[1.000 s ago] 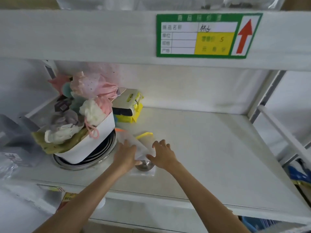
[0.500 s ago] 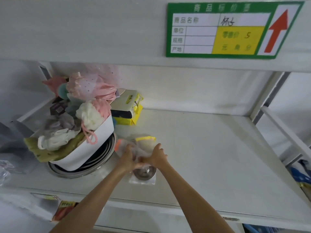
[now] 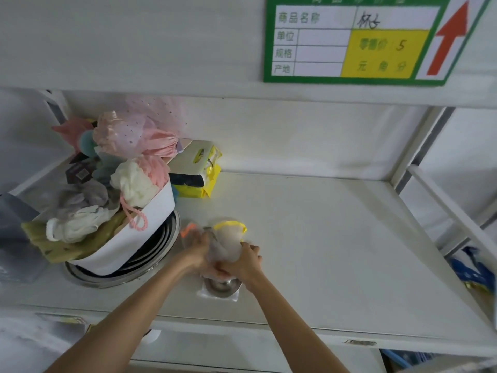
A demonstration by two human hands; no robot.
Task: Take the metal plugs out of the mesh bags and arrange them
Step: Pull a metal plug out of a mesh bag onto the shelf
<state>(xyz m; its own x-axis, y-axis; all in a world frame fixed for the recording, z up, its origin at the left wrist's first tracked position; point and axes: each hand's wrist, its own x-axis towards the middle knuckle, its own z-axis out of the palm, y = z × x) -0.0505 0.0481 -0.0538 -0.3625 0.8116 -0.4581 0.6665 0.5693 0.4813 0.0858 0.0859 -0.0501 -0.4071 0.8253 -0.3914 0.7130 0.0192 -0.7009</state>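
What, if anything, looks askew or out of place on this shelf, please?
The white bin of bath puffs is tilted, propped on the stacked metal rings at the left, and overfilled. Otherwise nothing stands out.

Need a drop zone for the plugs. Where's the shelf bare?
Bare: the shelf right of both hands, out to the right frame and back wall. Crowded: left end, with the white bin, yellow packs and the plug below the hands.
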